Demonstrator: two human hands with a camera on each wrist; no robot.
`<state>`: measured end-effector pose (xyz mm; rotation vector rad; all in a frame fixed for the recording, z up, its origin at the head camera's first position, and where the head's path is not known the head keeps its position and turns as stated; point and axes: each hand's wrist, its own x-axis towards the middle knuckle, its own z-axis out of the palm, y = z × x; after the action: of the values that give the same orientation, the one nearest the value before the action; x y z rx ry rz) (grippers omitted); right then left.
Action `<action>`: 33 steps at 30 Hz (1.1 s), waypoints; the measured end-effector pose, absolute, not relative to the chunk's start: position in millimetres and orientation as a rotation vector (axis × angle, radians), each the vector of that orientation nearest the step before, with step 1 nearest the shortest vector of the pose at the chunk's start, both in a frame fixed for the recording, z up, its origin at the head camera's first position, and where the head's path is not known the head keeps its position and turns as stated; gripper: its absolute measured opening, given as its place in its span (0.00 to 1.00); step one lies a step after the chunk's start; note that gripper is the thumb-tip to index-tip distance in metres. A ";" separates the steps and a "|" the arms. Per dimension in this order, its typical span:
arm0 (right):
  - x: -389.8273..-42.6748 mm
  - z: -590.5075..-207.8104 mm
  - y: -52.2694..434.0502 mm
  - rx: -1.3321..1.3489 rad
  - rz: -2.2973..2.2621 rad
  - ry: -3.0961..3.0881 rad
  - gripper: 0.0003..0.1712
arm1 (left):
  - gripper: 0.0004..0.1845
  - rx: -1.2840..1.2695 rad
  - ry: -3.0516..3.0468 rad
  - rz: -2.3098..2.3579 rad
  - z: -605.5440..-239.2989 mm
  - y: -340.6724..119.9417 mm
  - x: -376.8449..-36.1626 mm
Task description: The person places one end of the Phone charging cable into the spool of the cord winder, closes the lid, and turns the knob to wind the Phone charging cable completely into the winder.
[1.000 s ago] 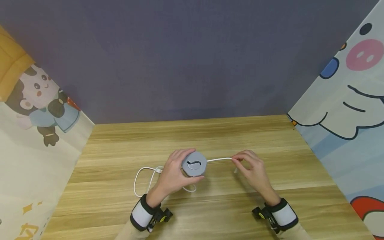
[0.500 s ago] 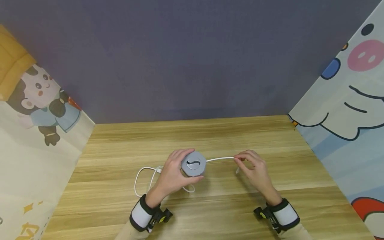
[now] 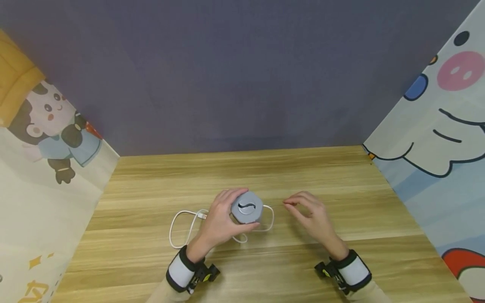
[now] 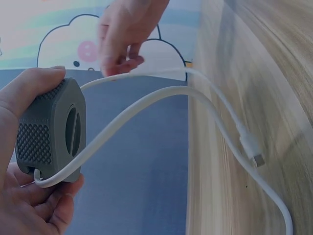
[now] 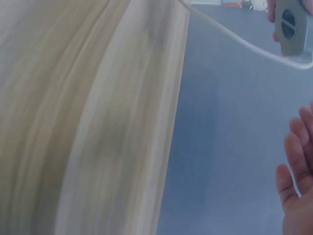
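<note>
White cable (image 3: pixel 170 233) on wood-grain table (image 3: pixel 265 265)

From the head, looks forward and down over the fingers (image 3: pixel 229 196); from either wrist (image 3: pixel 196 249), closer, faces past them — sharing the gray cable reel (image 4: pixel 55 134) throughout.

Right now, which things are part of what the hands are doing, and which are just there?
Part of the job:
gray case, in the left hand
white cable, coming out of the case
plug, on a cable end
right hand, near the case, seemingly holding nothing

Just there:
wooden table
wrist straps
gray wall
pig picture
</note>
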<state>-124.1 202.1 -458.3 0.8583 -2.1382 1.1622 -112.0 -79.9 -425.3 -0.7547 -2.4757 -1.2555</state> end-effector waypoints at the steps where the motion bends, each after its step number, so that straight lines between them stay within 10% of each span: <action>1: -123.7 -457.2 199.8 0.870 1.174 -2.136 0.15 | 0.46 -0.757 -2.475 -1.256 -425.4 -79.4 -111.8; 33: -123.3 -446.5 168.6 0.948 1.289 -2.106 0.06 | 0.46 -0.787 -2.469 -1.234 -427.7 -77.6 -110.9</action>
<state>-123.3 168.6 -446.5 0.9484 -2.1063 1.2886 -110.9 -77.6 -427.7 -0.7874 -2.4688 -1.2342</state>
